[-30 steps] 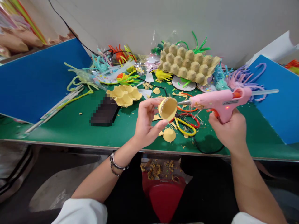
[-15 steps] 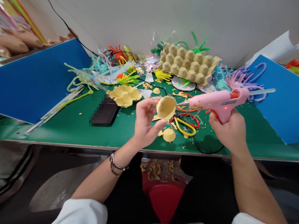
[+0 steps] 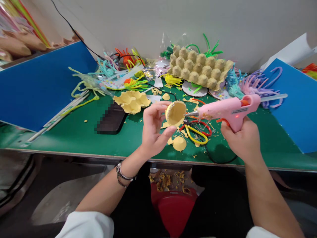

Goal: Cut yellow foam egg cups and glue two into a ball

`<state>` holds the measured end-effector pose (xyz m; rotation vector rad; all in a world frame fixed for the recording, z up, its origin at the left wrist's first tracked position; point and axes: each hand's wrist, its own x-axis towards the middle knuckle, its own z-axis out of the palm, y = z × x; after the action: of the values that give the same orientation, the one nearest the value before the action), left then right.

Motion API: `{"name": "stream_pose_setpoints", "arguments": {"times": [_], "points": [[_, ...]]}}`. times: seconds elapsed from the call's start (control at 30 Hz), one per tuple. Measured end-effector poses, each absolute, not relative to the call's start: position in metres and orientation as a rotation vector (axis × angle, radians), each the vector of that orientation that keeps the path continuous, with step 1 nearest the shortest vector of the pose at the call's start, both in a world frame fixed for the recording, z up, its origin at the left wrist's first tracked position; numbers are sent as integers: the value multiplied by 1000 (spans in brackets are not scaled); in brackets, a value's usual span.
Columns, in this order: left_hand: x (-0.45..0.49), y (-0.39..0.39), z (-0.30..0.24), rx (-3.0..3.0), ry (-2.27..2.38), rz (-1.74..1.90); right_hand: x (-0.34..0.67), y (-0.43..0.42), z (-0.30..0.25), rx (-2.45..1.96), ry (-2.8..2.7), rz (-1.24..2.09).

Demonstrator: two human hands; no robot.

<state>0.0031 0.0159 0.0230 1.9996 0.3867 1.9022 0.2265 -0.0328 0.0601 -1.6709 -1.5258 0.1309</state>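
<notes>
My left hand (image 3: 156,130) is closed on a small yellow egg-carton cup (image 3: 176,114), its hollow side turned toward me and to the right. In my right hand (image 3: 244,138) is a pink hot glue gun (image 3: 230,110), its index finger at the orange trigger and a clear glue stick (image 3: 274,97) poking out the back. The metal nozzle is at the right rim of the cup. Below the cup lie scissors with red and yellow handles (image 3: 196,135) and another yellow cup piece (image 3: 179,143) among scraps.
A yellow carton piece (image 3: 132,101) and a dark phone (image 3: 112,120) lie to the left. Behind are an egg tray (image 3: 198,66) and colourful pipe cleaners (image 3: 255,84). Blue boards (image 3: 47,86) stand at both sides. The glue gun's black cord (image 3: 220,162) hangs near the table edge.
The glue gun has shifted slightly left and down, its nozzle going lower along the cup's right rim. My left hand and the cup have barely moved.
</notes>
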Motion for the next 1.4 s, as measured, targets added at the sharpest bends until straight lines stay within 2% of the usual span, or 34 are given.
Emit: {"name": "stream_pose_setpoints", "arguments": {"times": [0.73,1.4], "points": [[1,17,22,1983,456,1908,227,-32,58,-1668,-1562,90],[2,18,23,1974,321,1947,229,-31,55,-1642,-1571,54]]}}
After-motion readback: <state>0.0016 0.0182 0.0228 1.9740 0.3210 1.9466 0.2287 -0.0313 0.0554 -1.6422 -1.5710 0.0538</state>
